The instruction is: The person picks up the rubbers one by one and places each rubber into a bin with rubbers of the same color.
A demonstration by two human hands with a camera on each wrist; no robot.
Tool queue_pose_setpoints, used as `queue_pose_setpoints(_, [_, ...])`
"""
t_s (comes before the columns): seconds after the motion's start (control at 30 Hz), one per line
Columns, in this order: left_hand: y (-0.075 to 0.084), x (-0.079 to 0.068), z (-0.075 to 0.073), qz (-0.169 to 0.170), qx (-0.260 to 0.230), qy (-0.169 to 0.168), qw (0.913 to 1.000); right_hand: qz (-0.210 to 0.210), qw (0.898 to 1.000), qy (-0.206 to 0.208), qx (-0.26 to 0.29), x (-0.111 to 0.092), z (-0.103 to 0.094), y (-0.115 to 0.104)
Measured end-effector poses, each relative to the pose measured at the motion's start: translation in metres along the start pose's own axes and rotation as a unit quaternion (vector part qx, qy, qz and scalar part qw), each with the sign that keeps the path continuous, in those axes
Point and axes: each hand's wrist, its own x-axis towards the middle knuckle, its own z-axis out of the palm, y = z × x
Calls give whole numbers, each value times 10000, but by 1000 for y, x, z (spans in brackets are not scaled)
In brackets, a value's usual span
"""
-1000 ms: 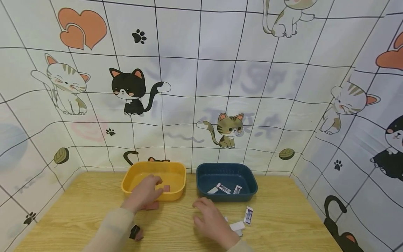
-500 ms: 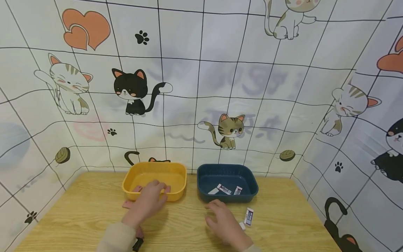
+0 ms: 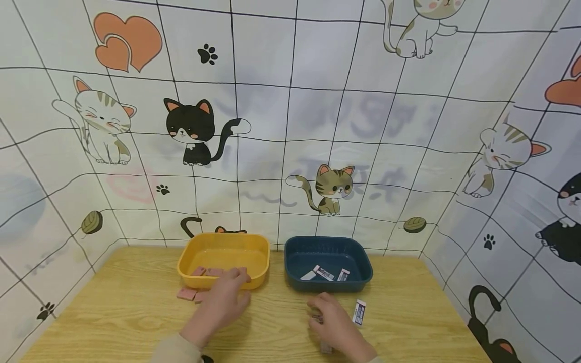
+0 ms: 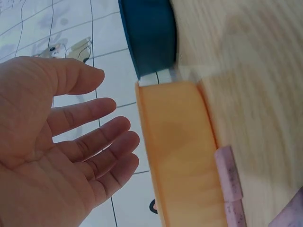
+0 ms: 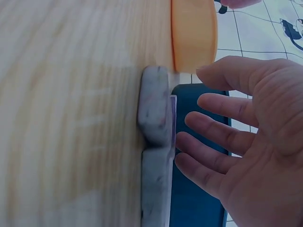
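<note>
My left hand (image 3: 220, 300) reaches over the near rim of the yellow bin (image 3: 190, 252). Its fingers are extended with nothing between them in the left wrist view. Pink erasers (image 3: 215, 272) lie inside that bin, and more pink erasers (image 3: 186, 294) sit on the table against its front. My right hand (image 3: 338, 322) hovers by the table in front of the blue bin (image 3: 329, 287), fingers loosely bent and holding nothing. Close to its fingertips, two worn whitish erasers (image 5: 154, 104) lie end to end in the right wrist view. The hand partly hides them in the head view.
A white eraser in a printed sleeve (image 3: 359, 313) lies right of my right hand. Several whitish erasers (image 3: 324, 273) are in the blue bin. Behind the wooden table (image 3: 408, 312) stands a cat-patterned wall sheet (image 3: 258, 161). A dark bit (image 3: 207, 359) shows beside my left sleeve.
My left hand has shifted right and toward me, uncovering pink erasers in and before the yellow bin. My right hand has moved right and slightly nearer, over the whitish erasers.
</note>
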Motion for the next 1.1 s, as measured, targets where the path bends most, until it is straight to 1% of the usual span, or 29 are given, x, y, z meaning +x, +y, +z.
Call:
queue_pose_setpoints(0.1, [1, -3, 5, 71, 153, -204, 9996, -48, 10000, 13, -65, -3, -1, 2])
queue_pose_setpoints(0.23, [1, -8, 11, 332, 380, -416, 9979, -119, 9998, 104, -154, -6, -1, 4])
queue_pose_setpoints(0.4, [1, -12, 17, 661, 299, -401, 9966, 81, 9995, 54, -288, -7, -3, 5])
queue_pose_setpoints(0.53, [5, -12, 22, 799, 238, -331, 9960, 203, 9992, 15, -338, -8, -4, 5])
queue_pose_setpoints(0.6, [8, -12, 24, 835, 199, -325, 9958, 248, 9989, -9, -388, -8, -5, 4])
queue_pose_setpoints(0.83, [17, -12, 35, 727, 115, -484, 9961, 502, 9971, -198, -536, -5, -5, 1])
queue_pose_setpoints(0.97, [20, -11, 42, 793, 106, -454, 9958, 473, 9968, -159, -619, -3, -3, -1])
queue_pose_setpoints(1.1, [23, -10, 45, 748, 1, -558, 9956, 481, 9966, -120, -662, -2, -1, -4])
